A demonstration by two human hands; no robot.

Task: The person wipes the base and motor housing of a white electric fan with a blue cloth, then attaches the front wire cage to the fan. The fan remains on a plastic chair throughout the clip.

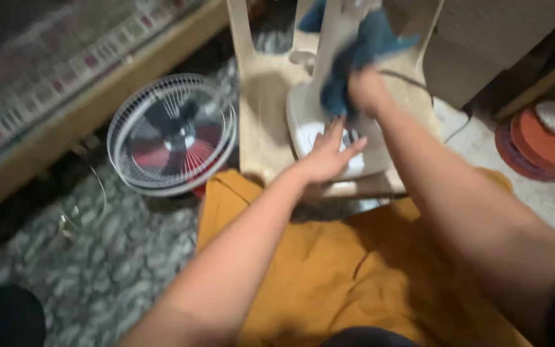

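Observation:
My left hand [329, 154] lies flat, fingers spread, on the white base of a stand fan [303, 115] that rests on a beige plastic stool [261, 122]. My right hand [367, 90] is closed on a blue cloth [361, 48] pressed against the fan's white upright pole [332, 38]. The hand and cloth are blurred. A dark power cord [419, 83] runs off to the right behind my right wrist.
A white fan grille with red blades [171, 135] lies on the patterned grey floor at the left. Mustard-yellow fabric [329, 263] covers my lap. A wooden edge [85, 109] runs along the upper left. Orange round things and a white shoe [547, 138] sit at the right.

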